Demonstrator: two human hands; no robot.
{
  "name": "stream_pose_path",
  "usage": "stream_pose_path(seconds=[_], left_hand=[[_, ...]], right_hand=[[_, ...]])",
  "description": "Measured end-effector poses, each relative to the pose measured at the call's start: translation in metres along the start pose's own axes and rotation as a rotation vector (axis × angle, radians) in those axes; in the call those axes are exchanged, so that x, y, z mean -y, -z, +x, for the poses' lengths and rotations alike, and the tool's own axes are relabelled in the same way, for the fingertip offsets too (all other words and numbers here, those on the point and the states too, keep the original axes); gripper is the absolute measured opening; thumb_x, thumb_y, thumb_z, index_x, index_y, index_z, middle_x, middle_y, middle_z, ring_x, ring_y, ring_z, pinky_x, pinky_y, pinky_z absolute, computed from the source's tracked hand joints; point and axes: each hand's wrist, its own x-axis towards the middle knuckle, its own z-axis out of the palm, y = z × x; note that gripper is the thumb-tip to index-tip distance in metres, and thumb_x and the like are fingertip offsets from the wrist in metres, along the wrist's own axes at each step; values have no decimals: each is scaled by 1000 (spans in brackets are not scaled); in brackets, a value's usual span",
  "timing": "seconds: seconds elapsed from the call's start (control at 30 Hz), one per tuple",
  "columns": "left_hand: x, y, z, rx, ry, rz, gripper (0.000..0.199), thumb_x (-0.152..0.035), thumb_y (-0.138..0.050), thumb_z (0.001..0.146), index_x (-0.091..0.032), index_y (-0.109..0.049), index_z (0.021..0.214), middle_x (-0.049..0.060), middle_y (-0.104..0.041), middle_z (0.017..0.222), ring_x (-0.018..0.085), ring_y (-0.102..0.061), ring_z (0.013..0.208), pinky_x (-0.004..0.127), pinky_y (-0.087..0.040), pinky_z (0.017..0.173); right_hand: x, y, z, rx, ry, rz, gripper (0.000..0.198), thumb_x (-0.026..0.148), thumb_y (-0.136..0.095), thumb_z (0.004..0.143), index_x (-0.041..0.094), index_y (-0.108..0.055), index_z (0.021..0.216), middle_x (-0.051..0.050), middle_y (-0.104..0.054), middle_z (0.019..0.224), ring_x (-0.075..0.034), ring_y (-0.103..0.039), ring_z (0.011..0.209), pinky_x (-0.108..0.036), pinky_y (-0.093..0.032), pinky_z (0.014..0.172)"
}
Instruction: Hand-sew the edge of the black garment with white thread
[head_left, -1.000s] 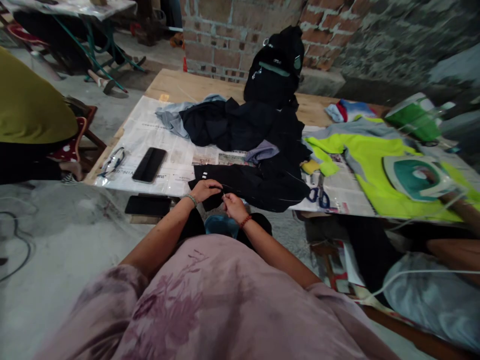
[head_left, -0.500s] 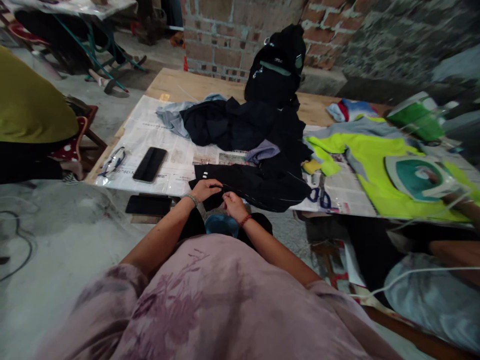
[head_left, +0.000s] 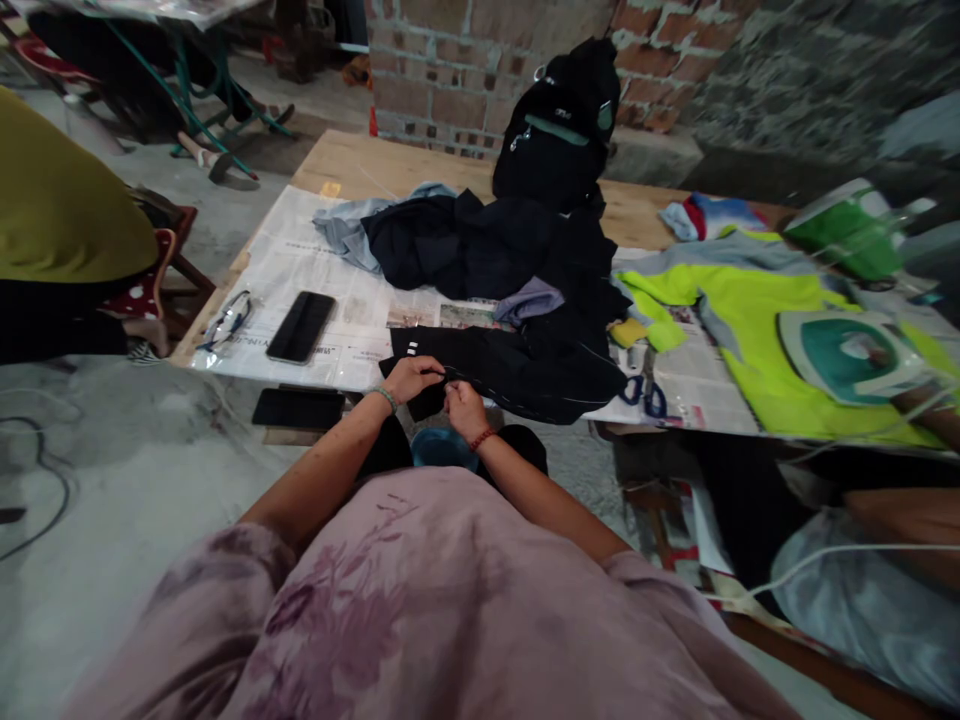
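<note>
A black garment [head_left: 510, 365] lies along the table's front edge, with small white marks near its left end and a pale line along its lower side. My left hand [head_left: 411, 380] is closed on the garment's edge, fingers pointing right. Close beside it, my right hand [head_left: 465, 408] is pinched at the same edge; whatever small thing sits between its fingertips is too tiny to make out. Behind the garment is a heap of dark clothing [head_left: 465, 240] with a greyish-purple cloth piece [head_left: 531, 300] on it.
A smartphone [head_left: 301, 327] and glasses [head_left: 229, 322] lie on newspaper at left. Blue-handled scissors [head_left: 645, 390] rest to the right. Beyond them, a co-worker's hand holds an iron [head_left: 847, 355] on a neon-yellow garment [head_left: 739, 330]. A black backpack [head_left: 555, 140] stands at the back.
The view has shifted very slightly. Both hands stay at the same spot on the black garment, with barely any finger movement visible.
</note>
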Motion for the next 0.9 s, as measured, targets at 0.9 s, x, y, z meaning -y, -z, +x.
stream_pose_path(seconds=[0.9], left_hand=[[9, -1, -5, 16, -292, -12, 7, -19, -64, 68, -18, -69, 73, 5, -55, 101, 16, -53, 97, 32, -40, 93]], right_hand=[[5, 1, 8, -64, -45, -17, 17, 20, -36, 77, 20, -44, 61, 5, -48, 51, -10, -43, 49, -21, -34, 51]])
